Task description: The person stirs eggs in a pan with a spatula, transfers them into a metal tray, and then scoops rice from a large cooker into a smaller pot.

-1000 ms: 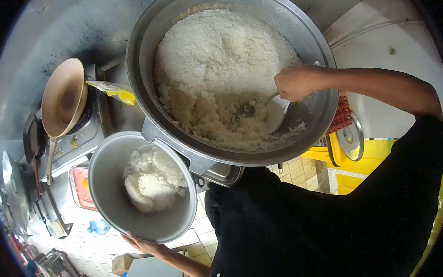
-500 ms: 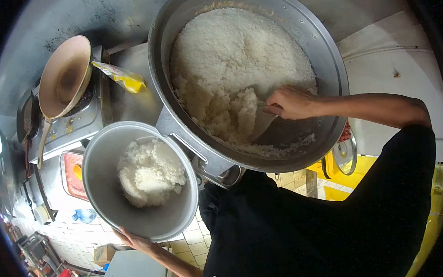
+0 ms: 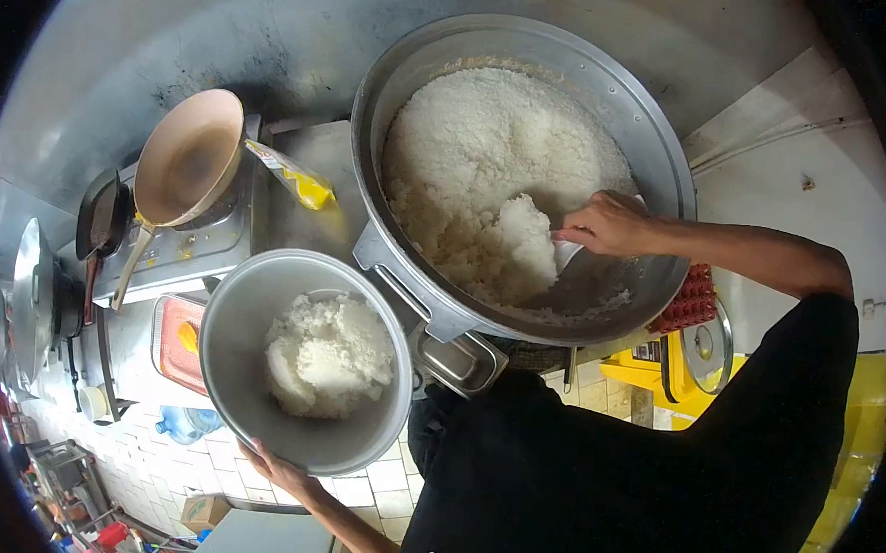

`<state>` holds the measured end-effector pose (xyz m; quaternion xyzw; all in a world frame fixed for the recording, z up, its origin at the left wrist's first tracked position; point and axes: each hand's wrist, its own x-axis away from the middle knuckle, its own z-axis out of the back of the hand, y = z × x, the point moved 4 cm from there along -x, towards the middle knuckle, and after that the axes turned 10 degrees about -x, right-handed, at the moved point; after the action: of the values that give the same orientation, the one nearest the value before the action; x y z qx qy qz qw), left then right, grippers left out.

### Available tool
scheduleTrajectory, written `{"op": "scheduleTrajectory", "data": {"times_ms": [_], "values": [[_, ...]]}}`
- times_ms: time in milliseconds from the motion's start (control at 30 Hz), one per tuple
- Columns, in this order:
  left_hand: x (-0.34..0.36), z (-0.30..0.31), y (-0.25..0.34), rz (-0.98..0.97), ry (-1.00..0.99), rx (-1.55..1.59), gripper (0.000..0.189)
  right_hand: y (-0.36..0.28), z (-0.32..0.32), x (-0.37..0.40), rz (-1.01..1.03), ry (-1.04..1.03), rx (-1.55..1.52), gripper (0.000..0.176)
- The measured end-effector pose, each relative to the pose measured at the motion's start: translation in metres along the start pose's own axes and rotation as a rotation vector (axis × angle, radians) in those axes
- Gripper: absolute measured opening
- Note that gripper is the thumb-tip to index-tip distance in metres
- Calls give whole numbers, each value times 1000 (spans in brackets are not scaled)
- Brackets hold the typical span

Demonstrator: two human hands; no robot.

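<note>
My right hand (image 3: 611,225) is closed on the handle of a white rice paddle (image 3: 566,253) inside the large metal pot (image 3: 670,153). A big lump of cooked rice (image 3: 525,239) sits on the paddle and hides most of its blade. More white rice (image 3: 501,129) fills the pot's far side, while bare metal shows near my hand. Below left, a smaller metal pot (image 3: 237,376) holds a mound of rice (image 3: 329,356). My left hand (image 3: 275,468) grips this pot from its lower edge, fingers partly hidden underneath.
A frying pan (image 3: 189,158) rests on a stove (image 3: 189,253) at left, near a yellow-and-white packet (image 3: 303,179). Between the pots is a rectangular metal container (image 3: 464,363). Red egg trays (image 3: 690,301) and a round lid (image 3: 707,355) are at right. A red tray (image 3: 174,348) lies left.
The paddle has come up with a lump of rice on it, and my right hand has turned slightly. My left hand keeps its hold. The whole view has shifted.
</note>
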<state>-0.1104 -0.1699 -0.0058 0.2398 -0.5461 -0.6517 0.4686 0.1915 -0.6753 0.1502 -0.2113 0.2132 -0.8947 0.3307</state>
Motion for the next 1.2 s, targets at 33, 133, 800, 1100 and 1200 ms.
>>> {"op": "scheduleTrajectory", "data": {"times_ms": [33,133,800,1100,1200], "values": [[0,0,0,13,-10,9,69,-4,5,3,-6,18,23,27],[4,-1,3,10,-13,45,69,-8,25,8,-13,68,77,22],[1,-1,0,-160,-72,134,51,-274,-14,-111,734,348,885,11],[-2,-1,-9,-52,-20,187,58,-237,113,-35,417,345,690,12],[-5,0,-10,-103,-93,175,56,-168,143,12,-8,320,784,17]]}}
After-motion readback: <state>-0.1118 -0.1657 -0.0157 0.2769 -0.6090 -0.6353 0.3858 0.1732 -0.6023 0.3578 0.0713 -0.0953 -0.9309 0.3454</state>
